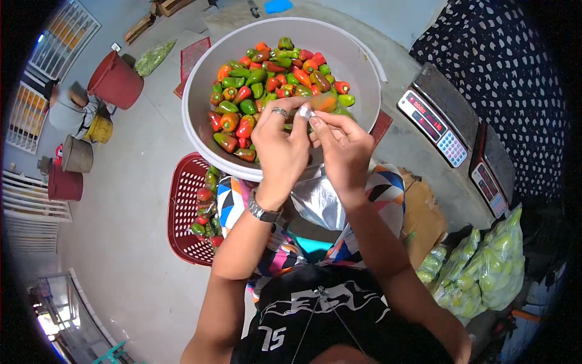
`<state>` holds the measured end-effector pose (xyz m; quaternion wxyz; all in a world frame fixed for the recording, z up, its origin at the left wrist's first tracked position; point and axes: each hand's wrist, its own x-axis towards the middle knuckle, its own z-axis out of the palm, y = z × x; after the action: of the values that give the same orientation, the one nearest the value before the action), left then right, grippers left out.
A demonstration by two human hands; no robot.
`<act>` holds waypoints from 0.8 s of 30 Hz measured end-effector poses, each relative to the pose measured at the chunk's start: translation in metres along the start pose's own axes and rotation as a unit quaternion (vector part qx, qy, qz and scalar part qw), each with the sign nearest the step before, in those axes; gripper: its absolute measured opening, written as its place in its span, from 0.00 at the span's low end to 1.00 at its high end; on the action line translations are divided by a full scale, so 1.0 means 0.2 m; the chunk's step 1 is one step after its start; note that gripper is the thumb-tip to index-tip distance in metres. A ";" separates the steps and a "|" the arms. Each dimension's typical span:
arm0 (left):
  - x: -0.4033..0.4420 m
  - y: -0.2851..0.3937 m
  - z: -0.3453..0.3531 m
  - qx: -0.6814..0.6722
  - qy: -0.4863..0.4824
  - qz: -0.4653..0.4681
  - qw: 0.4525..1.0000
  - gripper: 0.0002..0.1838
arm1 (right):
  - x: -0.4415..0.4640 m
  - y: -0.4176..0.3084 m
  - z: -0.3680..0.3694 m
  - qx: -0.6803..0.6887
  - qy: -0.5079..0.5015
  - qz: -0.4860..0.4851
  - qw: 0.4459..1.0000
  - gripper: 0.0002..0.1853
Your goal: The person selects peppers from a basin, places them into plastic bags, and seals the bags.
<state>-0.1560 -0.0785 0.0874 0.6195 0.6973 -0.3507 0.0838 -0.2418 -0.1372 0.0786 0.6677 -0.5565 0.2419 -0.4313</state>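
My left hand (280,145), with a ring and a wristwatch, is closed in a pinch above the near rim of a large round tub (193,121). Against it, my right hand (344,142) pinches too. Between the fingertips shows a small bit of shiny, whitish plastic (306,111). Below the hands, a silvery clear plastic bag (318,201) lies between my thighs; whether it joins the pinched bit is hidden. Red, green and orange peppers (257,76) fill part of the tub. Just beyond my fingertips, an orange and green patch is blurred.
A red perforated basket (182,212) with peppers stands left of my legs. Two digital scales (431,127) are at right, above clear bags of green produce (485,267). Buckets (115,82) and a bent-over person (73,112) are at far left.
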 end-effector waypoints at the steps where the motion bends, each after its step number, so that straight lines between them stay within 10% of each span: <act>1: 0.01 0.00 -0.01 -0.030 -0.033 -0.011 0.999 0.06 | -0.01 0.00 0.00 -0.020 0.017 -0.016 1.000 0.07; 7: 0.06 -0.02 -0.09 -0.145 -0.188 -0.084 0.968 0.06 | 0.02 -0.03 -0.10 -0.031 -0.042 -0.082 0.995 0.06; 15: 0.00 -0.03 0.00 0.172 -0.055 0.088 0.980 0.05 | 0.02 0.08 -0.03 -0.321 0.030 -0.109 0.940 0.14; 19: -0.02 -0.08 0.04 0.078 -0.006 0.096 0.992 0.05 | 0.01 0.13 -0.07 0.227 -0.057 0.244 0.941 0.14; 22: -0.01 -0.06 0.02 -0.208 -0.087 -0.330 0.917 0.03 | -0.05 0.18 0.04 0.207 0.008 0.099 0.973 0.14; 24: -0.01 -0.12 0.03 -0.419 -0.096 -0.334 0.839 0.03 | -0.06 0.16 0.02 0.091 -0.011 0.004 0.996 0.11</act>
<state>-0.1465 -0.0840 0.0657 0.8061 0.4510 -0.1555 -0.3503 -0.2350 -0.1246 0.0466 0.7198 -0.4973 0.1965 -0.4427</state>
